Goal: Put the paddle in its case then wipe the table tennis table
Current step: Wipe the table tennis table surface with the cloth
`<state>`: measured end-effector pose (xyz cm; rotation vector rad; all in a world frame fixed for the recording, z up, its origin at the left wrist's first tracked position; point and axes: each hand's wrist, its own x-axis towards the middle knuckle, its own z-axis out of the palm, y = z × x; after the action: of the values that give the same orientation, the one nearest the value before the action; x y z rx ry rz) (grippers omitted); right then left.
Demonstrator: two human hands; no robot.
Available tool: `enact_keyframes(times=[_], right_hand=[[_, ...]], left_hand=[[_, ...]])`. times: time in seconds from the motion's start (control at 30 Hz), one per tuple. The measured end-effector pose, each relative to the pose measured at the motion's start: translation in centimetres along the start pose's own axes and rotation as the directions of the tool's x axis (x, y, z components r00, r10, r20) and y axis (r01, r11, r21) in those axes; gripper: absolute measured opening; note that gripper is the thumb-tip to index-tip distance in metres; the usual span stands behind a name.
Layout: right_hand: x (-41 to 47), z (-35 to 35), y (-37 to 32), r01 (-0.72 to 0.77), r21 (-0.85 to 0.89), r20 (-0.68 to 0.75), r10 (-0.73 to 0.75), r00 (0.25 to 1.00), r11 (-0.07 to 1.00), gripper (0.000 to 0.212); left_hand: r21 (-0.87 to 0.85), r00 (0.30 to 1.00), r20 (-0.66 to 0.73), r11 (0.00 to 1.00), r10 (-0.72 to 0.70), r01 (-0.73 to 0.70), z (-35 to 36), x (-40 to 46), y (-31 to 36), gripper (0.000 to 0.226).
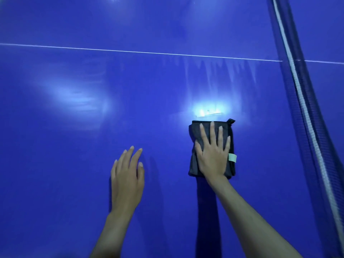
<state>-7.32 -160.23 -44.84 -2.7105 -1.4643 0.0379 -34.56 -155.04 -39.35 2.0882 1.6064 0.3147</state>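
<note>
A glossy blue worktop (74,164) crossed by a thin white line (130,51). A folded dark cloth (195,135) lies flat on it, near the net (305,112).

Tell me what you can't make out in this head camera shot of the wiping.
- Paddle and its case: outside the head view.
- Folded dark grey cloth: middle hidden under the right hand.
- Small pale tag on the cloth: too small to read.
- Blue table tennis table: edges cut off by the frame; glare masks one patch.
</note>
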Motion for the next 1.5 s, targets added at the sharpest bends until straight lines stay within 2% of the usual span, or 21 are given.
enact_keyframes(times=[0.27, 0.4, 0.57, 0.7, 0.8, 0.97, 1.3, 1.5], right_hand=[[-2.7, 1.1, -19.9, 0.161, 0.057, 0.024, -0.163, 0.986, 0.985, 0.065], [-3.5, 1.6, -27.7, 0.205, 0.086, 0.030, -0.208, 0.978, 0.975, 0.065], [0.9, 2.1, -32.3, 0.195, 0.115, -0.014, -0.194, 0.981, 0.974, 0.061], [4.6, 2.4, -32.3, 0.252, 0.081, -0.025, -0.251, 0.968, 0.964, 0.061], [5.5, 2.2, -30.0, 0.265, 0.086, -0.018, -0.265, 0.964, 0.960, 0.062], [7.0, 1.3, -21.6, 0.181, 0.082, -0.021, -0.180, 0.984, 0.980, 0.060], [8.4, -1.1, 1.8, 0.037, 0.065, -0.013, -0.036, 0.999, 0.997, 0.059], [9.1, -2.4, 14.5, -0.029, 0.051, 0.002, 0.029, 1.000, 0.998, 0.060]], left_hand=[[-0.009, 0.997, -0.055, 0.999, -0.053, 0.053, -6.5, 2.0, -8.6, 0.047], [-0.008, 0.993, -0.080, 0.996, -0.092, 0.091, -8.8, 2.2, -12.0, 0.050], [0.001, 0.991, -0.099, 0.995, -0.094, 0.095, -10.2, 2.8, -14.1, 0.054], [0.004, 0.993, -0.096, 0.998, -0.062, 0.063, -10.0, 3.3, -14.0, 0.052], [-0.001, 0.998, -0.062, 1.000, -0.019, 0.019, -9.0, 3.3, -13.4, 0.047], [-0.050, 0.999, -0.028, 0.998, 0.040, -0.041, -6.4, 4.0, -9.9, 0.048], [-0.108, 0.982, 0.023, 0.977, 0.189, -0.186, 2.8, 5.3, 5.2, 0.047], [-0.117, 0.975, 0.055, 0.971, 0.215, -0.207, 8.7, 5.4, 14.2, 0.047]])
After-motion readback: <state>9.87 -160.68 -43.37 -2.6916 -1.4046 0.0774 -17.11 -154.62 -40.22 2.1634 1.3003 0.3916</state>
